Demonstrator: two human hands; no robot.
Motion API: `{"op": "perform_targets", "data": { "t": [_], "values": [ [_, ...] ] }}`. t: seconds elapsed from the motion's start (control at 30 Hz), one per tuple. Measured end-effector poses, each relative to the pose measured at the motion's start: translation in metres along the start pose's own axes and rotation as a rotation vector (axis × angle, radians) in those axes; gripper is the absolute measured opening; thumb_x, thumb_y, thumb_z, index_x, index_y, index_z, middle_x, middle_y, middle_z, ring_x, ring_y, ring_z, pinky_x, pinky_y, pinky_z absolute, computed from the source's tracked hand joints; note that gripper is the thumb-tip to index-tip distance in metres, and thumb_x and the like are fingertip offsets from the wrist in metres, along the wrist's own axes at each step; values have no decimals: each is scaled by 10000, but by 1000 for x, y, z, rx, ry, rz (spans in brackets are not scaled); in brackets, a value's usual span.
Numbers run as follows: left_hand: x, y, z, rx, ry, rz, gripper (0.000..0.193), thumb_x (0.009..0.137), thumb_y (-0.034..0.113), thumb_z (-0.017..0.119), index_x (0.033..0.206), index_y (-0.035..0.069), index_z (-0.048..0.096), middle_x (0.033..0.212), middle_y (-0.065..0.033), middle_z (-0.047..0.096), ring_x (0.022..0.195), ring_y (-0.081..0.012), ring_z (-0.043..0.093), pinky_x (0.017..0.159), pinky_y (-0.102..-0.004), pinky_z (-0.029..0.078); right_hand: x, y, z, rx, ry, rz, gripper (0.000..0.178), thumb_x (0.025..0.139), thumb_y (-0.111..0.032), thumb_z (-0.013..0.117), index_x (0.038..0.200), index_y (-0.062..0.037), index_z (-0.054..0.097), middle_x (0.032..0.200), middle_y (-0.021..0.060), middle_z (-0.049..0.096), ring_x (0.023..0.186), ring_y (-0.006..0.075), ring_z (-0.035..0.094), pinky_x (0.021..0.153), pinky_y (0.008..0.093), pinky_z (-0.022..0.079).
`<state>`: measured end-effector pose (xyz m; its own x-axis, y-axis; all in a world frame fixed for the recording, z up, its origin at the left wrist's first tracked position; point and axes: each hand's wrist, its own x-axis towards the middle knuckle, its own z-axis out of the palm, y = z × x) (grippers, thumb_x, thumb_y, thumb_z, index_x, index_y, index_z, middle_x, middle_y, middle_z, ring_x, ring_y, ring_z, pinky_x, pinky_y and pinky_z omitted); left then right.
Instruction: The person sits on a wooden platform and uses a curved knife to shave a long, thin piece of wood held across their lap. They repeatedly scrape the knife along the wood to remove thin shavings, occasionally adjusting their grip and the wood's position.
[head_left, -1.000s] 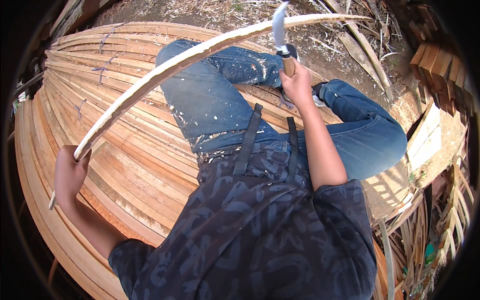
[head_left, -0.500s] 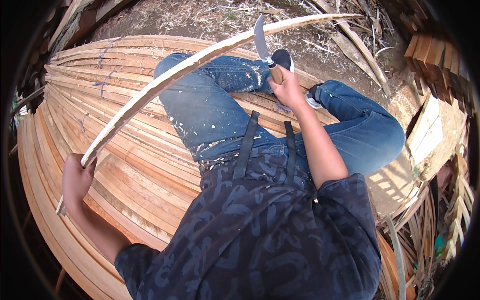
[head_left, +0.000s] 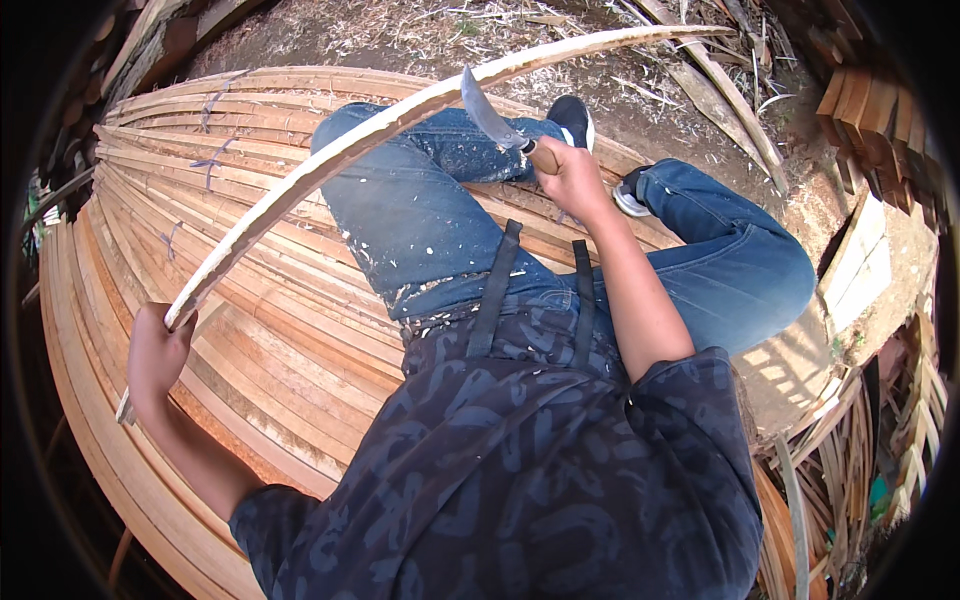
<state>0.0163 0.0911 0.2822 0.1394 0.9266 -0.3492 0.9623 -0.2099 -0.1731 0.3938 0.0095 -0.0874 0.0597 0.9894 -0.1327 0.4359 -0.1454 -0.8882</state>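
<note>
Planks (head_left: 265, 350); hands (head_left: 157, 352) (head_left: 574, 182) tight rnd strip (head_left: 385, 123), knife (head_left: 489, 115)

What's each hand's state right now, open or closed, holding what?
Left hand: closed, holding the long pale wooden strip near its lower end.
Right hand: closed, holding the wooden-handled knife with curved grey blade.

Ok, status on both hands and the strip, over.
Left hand gripping wooden strip near lower end. Right hand gripping curved knife, overlapping strip; contact unclear. Strip crosses over left knee.
</note>
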Motion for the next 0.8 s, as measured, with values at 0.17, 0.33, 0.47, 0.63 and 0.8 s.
{"op": "perform_targets", "data": {
  "t": [0.17,0.33,0.47,0.63,0.8],
  "values": [
    [8,5,-8,34,-178,-189,247,808,129,668,757,-92,572,640,-232,498,567,-288,495,567,-375,405,5,-6,6,87,83,124,129,767,-90,647,887,-93,600,749,160,631,727,359,618,611,392,457],
    [5,-5,-14,17,-115,-177,257,816,145,678,800,-84,563,703,-207,528,636,-272,528,610,-376,418,4,-13,20,197,238,235,139,769,-104,658,896,-84,606,721,154,633,710,335,639,620,408,468],
    [5,-2,-15,19,-49,-94,243,811,134,668,796,-92,578,673,-220,525,596,-283,521,588,-385,414,-8,-14,5,-125,-114,27,167,742,-112,658,905,-114,620,760,185,647,775,388,628,660,482,480],
    [24,-2,-21,67,-339,-297,345,806,221,712,860,-76,544,729,-158,540,697,-211,529,647,-342,427,-16,-4,-3,-181,7,126,168,729,-120,667,893,-119,627,747,193,643,742,404,621,659,490,481],
    [40,-14,-21,55,-465,-347,442,754,306,750,900,-66,562,734,-148,577,713,-205,545,661,-326,438,-25,2,-22,-304,154,310,157,732,-162,671,874,-95,656,774,213,650,757,406,627,659,483,489]
  ]
}}
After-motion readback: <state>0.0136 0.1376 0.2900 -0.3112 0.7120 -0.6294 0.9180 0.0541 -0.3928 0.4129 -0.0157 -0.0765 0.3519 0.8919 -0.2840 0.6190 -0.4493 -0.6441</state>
